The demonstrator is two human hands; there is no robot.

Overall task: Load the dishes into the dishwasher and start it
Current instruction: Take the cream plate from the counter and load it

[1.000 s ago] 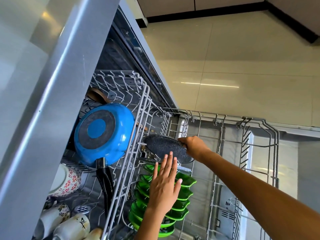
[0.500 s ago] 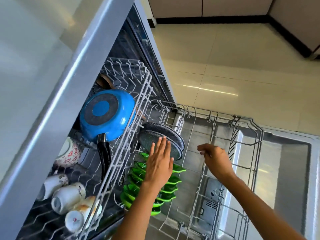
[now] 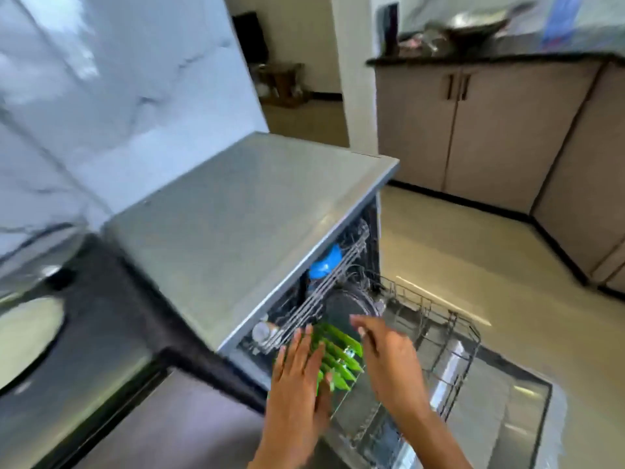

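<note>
The grey dishwasher [image 3: 257, 211] stands open with its lower rack [image 3: 449, 336] pulled out over the lowered door [image 3: 507, 421]. A row of green plates [image 3: 338, 353] stands in that rack, with dark speckled plates [image 3: 348, 306] behind them. The blue pan [image 3: 324, 264] sits in the upper rack, mostly hidden under the top. My left hand [image 3: 297, 370] hovers with straight fingers over the green plates. My right hand [image 3: 389, 357] is beside it, fingers relaxed, empty. The frame is blurred.
A dark counter with a sink [image 3: 30, 330] lies to the left. Beige cabinets [image 3: 473, 130] with a black counter and a metal wok [image 3: 473, 25] stand at the back right. Tiled floor [image 3: 456, 252] stretches beyond the rack.
My view has risen and pulled back, so the dishwasher top and the kitchen now show. My right hand let go of the speckled plate, then drew back beside my left hand.
</note>
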